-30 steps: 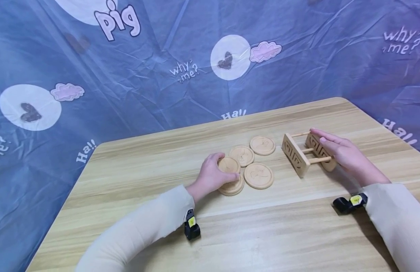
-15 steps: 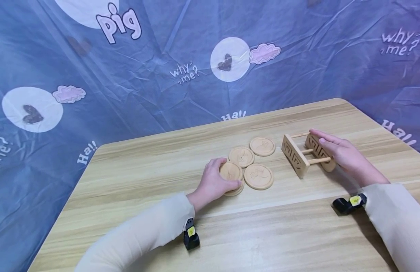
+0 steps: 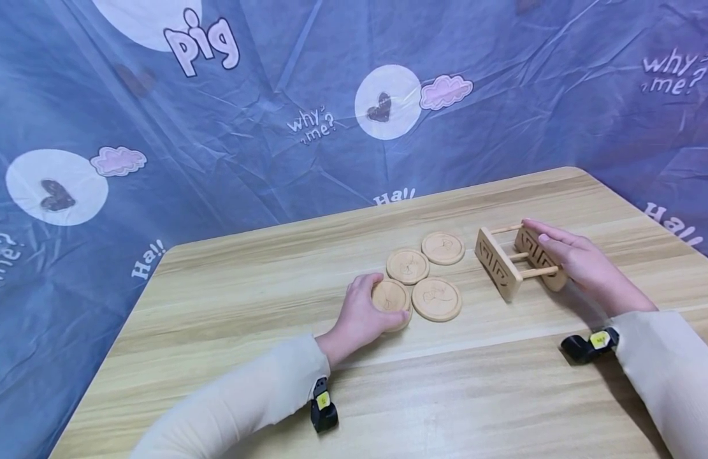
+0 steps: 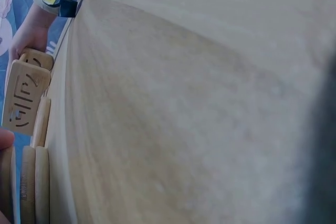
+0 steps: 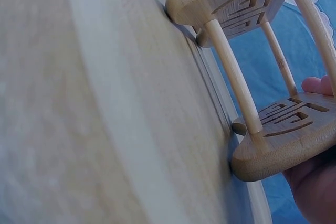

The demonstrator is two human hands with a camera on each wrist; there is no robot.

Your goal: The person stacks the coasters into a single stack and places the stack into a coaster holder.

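Observation:
In the head view my left hand grips a round wooden coaster by its rim, between thumb and fingers. Below it lie two stacked coasters; the left wrist view shows a narrow gap between them and the held one. Three engraved coasters lie flat beside the stack: a near one, a middle one and a far one. To their right stands a wooden coaster holder with cut-out end panels joined by rods. My right hand holds its right panel, a fingertip showing over the panel's inner side.
All of this is on a wood-grain table. Behind the table's far edge hangs a blue printed cloth. Each wrist wears a black camera, one on the left and another on the right.
My left hand has shifted slightly right and nearer to me with its coaster, which now covers most of the stack below. The right hand and the holder have stayed put.

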